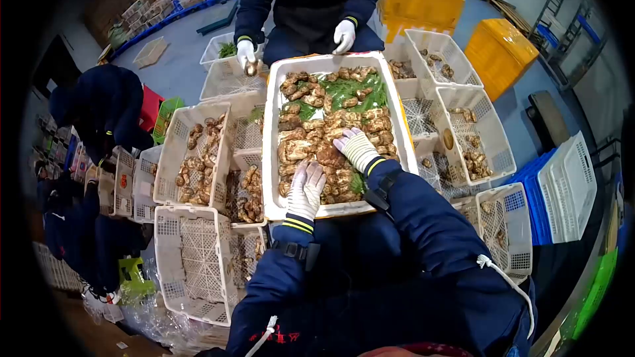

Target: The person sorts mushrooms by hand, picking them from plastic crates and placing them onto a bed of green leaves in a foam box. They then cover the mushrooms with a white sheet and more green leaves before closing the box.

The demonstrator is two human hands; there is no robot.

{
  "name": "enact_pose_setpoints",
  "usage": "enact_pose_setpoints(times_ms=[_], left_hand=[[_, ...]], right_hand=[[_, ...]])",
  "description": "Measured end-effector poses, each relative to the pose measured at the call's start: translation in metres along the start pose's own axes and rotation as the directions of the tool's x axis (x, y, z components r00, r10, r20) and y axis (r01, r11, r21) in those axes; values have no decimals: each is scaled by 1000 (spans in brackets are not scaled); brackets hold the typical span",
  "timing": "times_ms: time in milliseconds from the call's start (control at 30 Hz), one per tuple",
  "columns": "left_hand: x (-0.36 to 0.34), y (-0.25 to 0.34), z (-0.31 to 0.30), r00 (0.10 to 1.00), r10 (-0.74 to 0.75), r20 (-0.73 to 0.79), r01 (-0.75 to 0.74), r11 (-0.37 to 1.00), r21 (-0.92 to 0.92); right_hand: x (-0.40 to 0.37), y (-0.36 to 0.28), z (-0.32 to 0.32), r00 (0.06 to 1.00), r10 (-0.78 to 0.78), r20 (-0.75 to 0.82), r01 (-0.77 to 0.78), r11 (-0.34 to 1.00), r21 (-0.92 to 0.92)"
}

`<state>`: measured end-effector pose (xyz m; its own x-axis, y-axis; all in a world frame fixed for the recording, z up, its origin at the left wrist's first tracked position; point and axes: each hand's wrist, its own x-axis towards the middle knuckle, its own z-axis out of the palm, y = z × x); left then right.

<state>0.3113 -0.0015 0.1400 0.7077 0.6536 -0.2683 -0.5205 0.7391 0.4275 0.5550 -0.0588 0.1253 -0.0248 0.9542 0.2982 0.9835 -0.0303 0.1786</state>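
A white foam box (270, 165) stands in front of me, filled with rows of brown and cream matsutake mushrooms (297, 151). Green leaves (377, 94) show between them toward the far end. My left hand (306, 188), in a striped glove, rests on the mushrooms at the near left, its fingers stretched out. Over the mushrooms right of the middle lies my right hand (357, 148), gloved alike, with fingers extended. A large brown mushroom (329, 155) sits between the two hands. I see nothing gripped in either hand, though the undersides of the fingers are hidden.
Across the box sits a co-worker, whose gloved hand holds a mushroom (251, 68). White plastic baskets (188, 258), some holding mushrooms, crowd both sides. Yellow boxes (501, 56) and stacked blue and white crates (562, 188) stand at right. Other people work at left.
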Motion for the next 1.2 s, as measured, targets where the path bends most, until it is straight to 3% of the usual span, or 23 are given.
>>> enact_pose_setpoints(times_ms=[33,67,133,167,200,233,267,333,400,433,467,533,600,667,700,800,833,867,933,1033,1067,1167,1200], left_hand=[[0,0,-1,1000,-8,1,8,1000,10],[0,-1,-1,1000,-16,1,16,1000,20],[2,-2,-4,999,-35,38,35,999,3],[3,-3,-5,997,-57,54,56,998,5],[5,-4,-7,994,-81,72,81,997,12],[4,-2,-2,990,-106,90,105,994,20],[2,0,1,986,-132,106,129,991,30],[1,4,1,960,-208,185,204,978,39],[4,4,-6,919,-292,264,285,956,67],[3,7,-7,908,-323,269,312,946,84],[3,6,-7,902,-321,289,305,947,101],[2,5,-4,892,-337,302,309,941,137],[-1,5,3,882,-373,288,334,926,175],[0,11,10,875,-427,229,326,868,374],[-1,13,13,876,-443,191,317,827,464],[8,-7,-3,962,-174,212,2,778,628],[1,-2,8,973,-157,166,-1,723,691],[-5,1,20,982,-97,165,-59,668,742],[-5,-6,20,988,-81,134,-41,693,720],[3,-15,11,986,-62,155,-79,644,761],[5,-14,10,991,-73,116,-58,541,839],[12,-16,3,964,-148,222,-56,701,711],[7,-10,4,965,-214,151,93,818,568]], right_hand=[[6,-3,-37,996,73,46,-79,986,149],[12,0,-41,976,143,163,-170,971,166],[13,-3,-106,868,341,362,-456,836,306],[-5,-3,-92,892,450,42,-395,729,559],[-10,4,-76,892,417,175,-444,731,518],[-12,5,-78,856,459,237,-429,375,822],[-15,4,-81,823,467,322,-329,-69,942],[-27,-3,-98,803,246,543,-370,-509,777],[-21,-16,-94,845,245,476,-312,-497,810],[-17,-24,-119,814,178,553,-411,-497,764],[-12,-32,-121,842,164,514,-388,-477,789],[-4,-42,-104,907,184,378,-293,-369,882],[0,-49,-92,925,166,343,-290,-279,916],[1,-60,-102,918,147,369,-303,-344,889],[2,-62,-86,933,185,309,-231,-349,908],[-6,-69,-95,881,201,429,-285,-499,819],[-13,-67,-77,863,138,486,-319,-597,736],[-13,-80,-73,800,252,545,-249,-687,683],[-17,-79,-90,881,8,473,-317,-733,602],[-22,-82,-84,848,76,524,-354,-656,667],[-22,-74,-81,822,33,568,-482,-490,726],[-30,-78,-112,828,310,468,-220,-588,779],[-37,-70,-128,800,389,457,-105,-659,745]])
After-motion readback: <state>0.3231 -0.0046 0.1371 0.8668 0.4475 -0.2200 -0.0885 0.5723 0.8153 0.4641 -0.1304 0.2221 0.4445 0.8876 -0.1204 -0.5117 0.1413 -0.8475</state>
